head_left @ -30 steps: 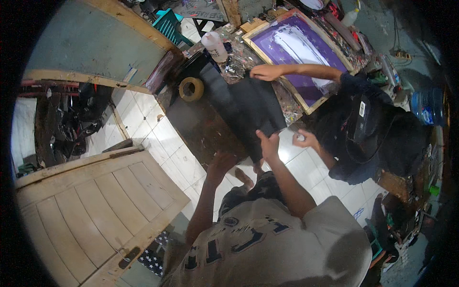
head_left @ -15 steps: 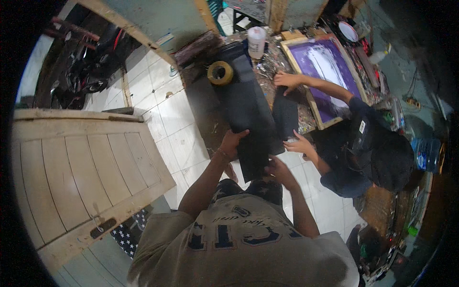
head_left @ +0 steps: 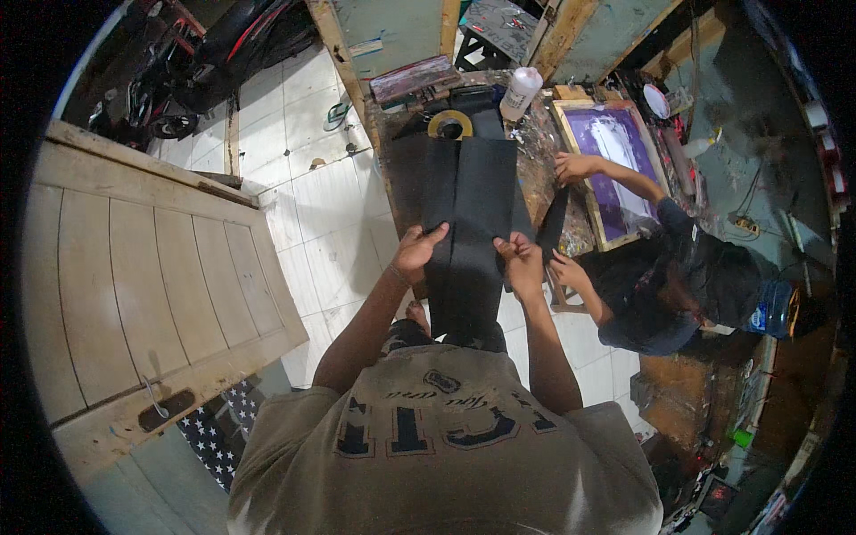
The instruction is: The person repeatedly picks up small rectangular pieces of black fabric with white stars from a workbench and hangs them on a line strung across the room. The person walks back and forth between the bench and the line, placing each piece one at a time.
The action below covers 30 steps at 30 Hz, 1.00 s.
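Note:
A long black sheet (head_left: 481, 201) is stretched out in front of my body, a dark lengthwise line running down its middle. Whether it is cloth or another material, I cannot tell. My left hand (head_left: 417, 252) grips its left edge, thumb lying on top. At the right edge, the fingers of my right hand (head_left: 523, 263) pinch the sheet. Just beyond its far end a yellowish tape roll (head_left: 436, 123) rests on dark material on the worktable (head_left: 535, 143). A narrower black strip (head_left: 555, 218) hangs between a co-worker's hands, close to my right hand.
The co-worker (head_left: 678, 267) is at my right, beside a wooden-framed purple printing screen (head_left: 584, 134). A whitish bottle (head_left: 520, 94) stands at the table's far side. At left is a wooden door (head_left: 169, 294), with a motorbike (head_left: 192, 80) beyond it.
My right hand has moved up along the sheet to its right edge, and the sheet is now spread wider between my hands. The co-worker's strip has turned edge-on. The view has shifted.

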Tool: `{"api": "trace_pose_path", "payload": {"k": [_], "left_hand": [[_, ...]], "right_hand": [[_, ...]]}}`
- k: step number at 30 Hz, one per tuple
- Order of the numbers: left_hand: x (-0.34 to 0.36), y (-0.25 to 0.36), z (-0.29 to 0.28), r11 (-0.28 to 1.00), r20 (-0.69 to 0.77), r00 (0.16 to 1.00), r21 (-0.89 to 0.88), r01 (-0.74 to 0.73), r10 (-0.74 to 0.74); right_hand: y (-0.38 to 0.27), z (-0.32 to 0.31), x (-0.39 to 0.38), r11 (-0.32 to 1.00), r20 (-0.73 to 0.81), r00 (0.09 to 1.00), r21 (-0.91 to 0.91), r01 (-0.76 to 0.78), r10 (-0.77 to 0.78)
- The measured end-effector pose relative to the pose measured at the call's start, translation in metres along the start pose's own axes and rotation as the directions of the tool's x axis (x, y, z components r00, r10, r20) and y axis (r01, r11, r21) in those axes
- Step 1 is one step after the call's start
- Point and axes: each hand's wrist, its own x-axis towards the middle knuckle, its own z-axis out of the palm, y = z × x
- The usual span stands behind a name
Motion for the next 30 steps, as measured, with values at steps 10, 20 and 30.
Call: {"api": "trace_pose_path", "payload": {"k": [10, 20, 30], "left_hand": [[-0.012, 0.011, -0.077, 0.958, -0.065, 0.993, -0.265, -0.108, 0.094], [-0.007, 0.001, -0.157, 0.954, -0.143, 0.990, -0.297, -0.046, 0.003], [-0.015, -0.022, -0.109, 0.959, -0.005, 1.000, -0.283, 0.024, -0.026]], "right_hand": [[0.005, -0.021, 0.023, 0.995, -0.127, 0.987, 0.009, 0.101, -0.099], [0.004, -0.064, 0.021, 0.991, -0.189, 0.978, -0.079, -0.106, 0.090], [-0.011, 0.083, 0.010, 0.964, 0.099, 0.982, 0.199, -0.178, 0.161]]}}
